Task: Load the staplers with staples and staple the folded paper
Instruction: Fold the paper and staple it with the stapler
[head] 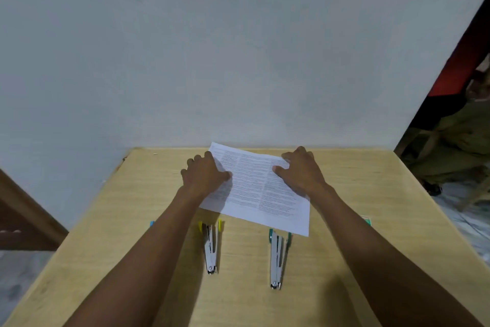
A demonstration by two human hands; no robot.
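While both hands hold it, the printed paper (254, 188) lies flat at the far middle of the table (358, 194), turned a little, with its near right corner just beside the green stapler (277, 257). The left hand (204, 172) curls its fingers over the left edge, thumb on top; the right hand (302, 170) does likewise at the far right corner. Both staplers, the yellow stapler (210, 247) too, lie lengthwise toward the person, metal noses nearest.
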